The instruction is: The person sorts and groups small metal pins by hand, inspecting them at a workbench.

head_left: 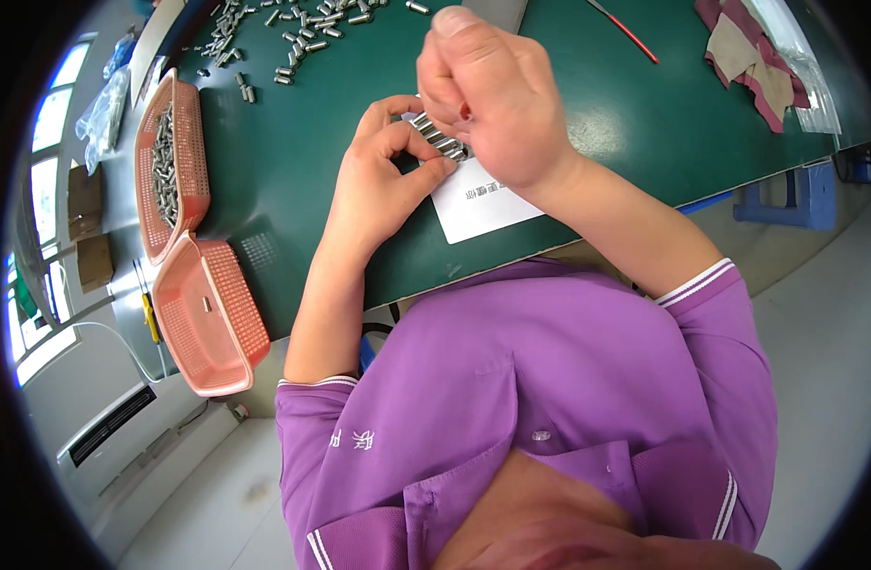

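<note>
On the green tabletop lies a white sheet of paper with print on it. A short row of shiny metal cylinders sits at its far end. My left hand curls around this row, thumb and fingertips pressing its ends. Above the row's right side my right hand is closed in a fist, thumb uppermost. A speck of red shows at the fist's lower edge, but what the fingers grip is hidden. The fist covers part of the row and paper.
Loose metal cylinders lie scattered at the far left. One pink basket holds many small metal parts; a nearer pink basket contains a single one. A red-handled tool, cloth pieces and clear plastic lie right.
</note>
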A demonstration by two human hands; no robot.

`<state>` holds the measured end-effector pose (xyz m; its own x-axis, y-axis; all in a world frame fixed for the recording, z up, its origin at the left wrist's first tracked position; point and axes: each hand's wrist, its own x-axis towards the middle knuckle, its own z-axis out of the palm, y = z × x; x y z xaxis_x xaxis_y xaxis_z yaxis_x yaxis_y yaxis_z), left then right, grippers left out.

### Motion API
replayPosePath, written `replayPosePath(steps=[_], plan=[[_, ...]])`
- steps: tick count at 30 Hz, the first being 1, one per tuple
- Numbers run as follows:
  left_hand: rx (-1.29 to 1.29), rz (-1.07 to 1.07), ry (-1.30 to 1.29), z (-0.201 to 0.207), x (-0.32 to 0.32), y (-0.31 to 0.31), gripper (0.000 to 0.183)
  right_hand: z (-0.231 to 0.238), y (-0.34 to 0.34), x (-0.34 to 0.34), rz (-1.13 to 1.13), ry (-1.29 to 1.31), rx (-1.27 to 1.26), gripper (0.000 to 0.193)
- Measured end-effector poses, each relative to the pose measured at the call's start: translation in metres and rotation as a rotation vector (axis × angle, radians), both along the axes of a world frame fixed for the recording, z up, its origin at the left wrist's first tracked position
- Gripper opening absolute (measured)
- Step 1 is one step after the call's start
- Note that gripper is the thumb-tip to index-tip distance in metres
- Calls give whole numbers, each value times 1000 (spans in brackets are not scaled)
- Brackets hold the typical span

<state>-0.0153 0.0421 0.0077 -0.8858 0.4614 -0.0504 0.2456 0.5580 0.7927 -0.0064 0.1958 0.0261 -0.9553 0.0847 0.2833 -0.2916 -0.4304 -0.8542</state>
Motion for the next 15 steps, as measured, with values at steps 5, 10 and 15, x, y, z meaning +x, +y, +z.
replayPosePath(steps=[5, 10, 15], plan=[[3, 23, -64, 0, 1, 0, 14, -2, -1, -2, 22, -6, 38, 48], [-31, -32, 91, 1, 5, 0, 13, -12, 13, -16, 111, 14, -197, 48], [-69, -48, 193, 0, 9, 0, 12, -15, 15, -18, 92, 91, -141, 49]])
